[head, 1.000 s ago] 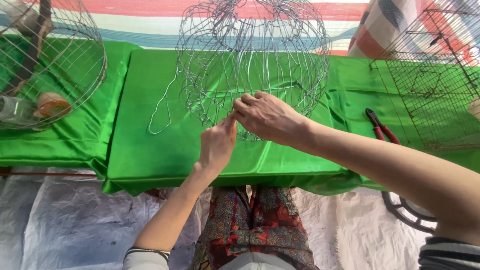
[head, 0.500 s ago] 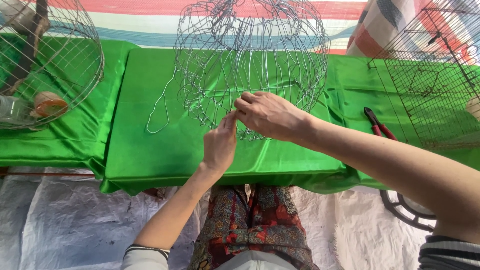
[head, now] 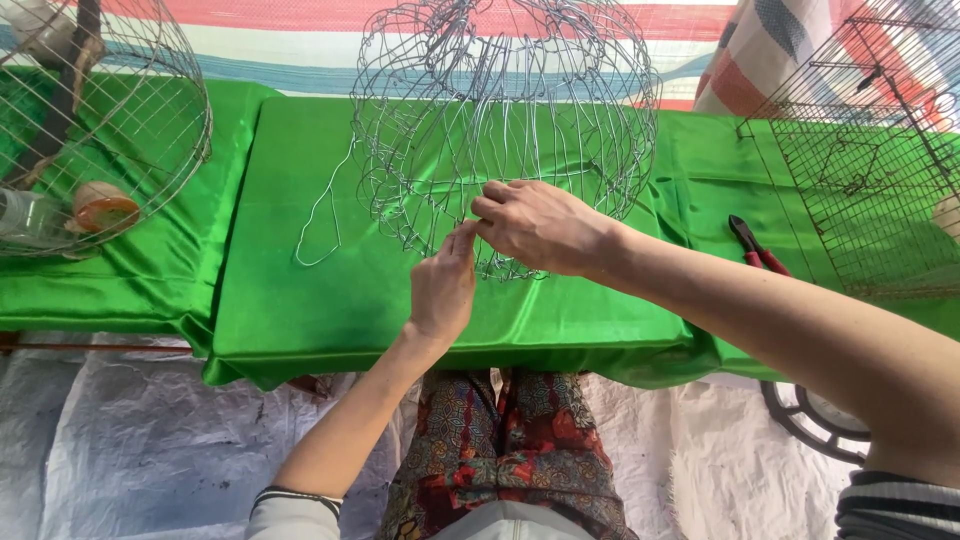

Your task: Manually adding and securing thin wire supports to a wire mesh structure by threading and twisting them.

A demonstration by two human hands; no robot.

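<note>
Now, left hand [head: 443, 290]: pinching wire at the cage's lower rim.
Right hand [head: 540, 226]: gripping the same rim.
Wire cage [head: 505, 120]: upright on green worktop [head: 300, 310].
Red pliers [head: 757, 247]: lying apart, right.

Room around my wire frame

Bare green tabletop [head: 300, 310] lies open left of the wire frame [head: 505, 120]; a loose wire loop [head: 325, 215], red-handled pliers [head: 755, 250] and cages at both sides crowd the rest.
</note>
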